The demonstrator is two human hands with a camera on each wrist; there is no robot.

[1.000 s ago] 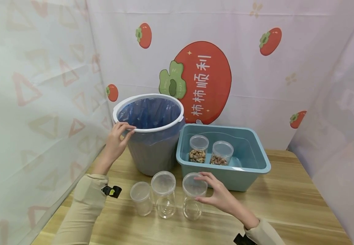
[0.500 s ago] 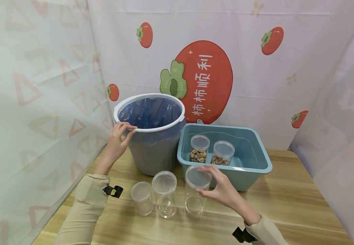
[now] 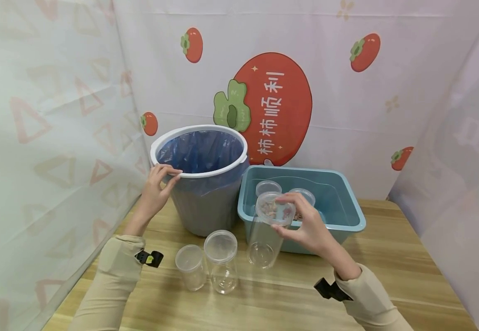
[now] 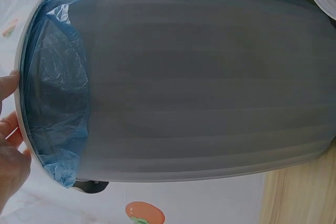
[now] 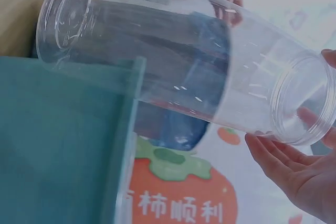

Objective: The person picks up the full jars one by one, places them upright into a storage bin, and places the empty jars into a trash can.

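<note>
In the head view my right hand (image 3: 305,225) grips a tall clear plastic jar (image 3: 264,246) by its lid, thumb and fingers around it. Tilted, the jar is off the table in front of the blue tub; no contents show in it. The right wrist view has its see-through body (image 5: 173,51) lying across the picture, the lid end at the fingers. My left hand (image 3: 156,188) pinches the white rim of a grey trash can (image 3: 206,207) lined with a blue bag. Two lidded clear jars, a short one (image 3: 191,271) and a taller one (image 3: 222,269), stand on the table.
The blue tub (image 3: 351,202) stands right of the trash can. Inside it are two lidded jars of nuts, a left one (image 3: 267,185) and a right one (image 3: 307,195), partly hidden by the held jar. Printed curtains (image 3: 330,128) hang behind the wooden table (image 3: 347,294).
My right hand has lifted the tall jar from the table, up and toward the tub, tilting it. The left hand stays on the trash can's rim.
</note>
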